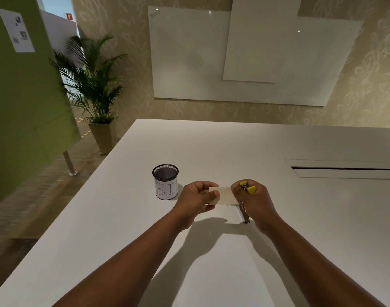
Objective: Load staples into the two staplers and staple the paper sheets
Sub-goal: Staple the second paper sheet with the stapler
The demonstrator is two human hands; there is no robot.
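Note:
A small stack of pale paper sheets (224, 195) is held above the white table (278, 251). My left hand (197, 201) pinches its left end between thumb and fingers. My right hand (255, 204) grips a yellow stapler (248, 189) at the sheets' right end; only the yellow top and a bit of metal show above my fingers. A metal part (244, 214) of the stapler sticks out below my right hand toward the table. A second stapler is not visible.
A black mesh cup (165, 181) with a white label reading "BI" stands on the table just left of my left hand. A cable slot (344, 169) is cut into the table at the right. A potted plant (96, 89) stands beyond the table's left edge.

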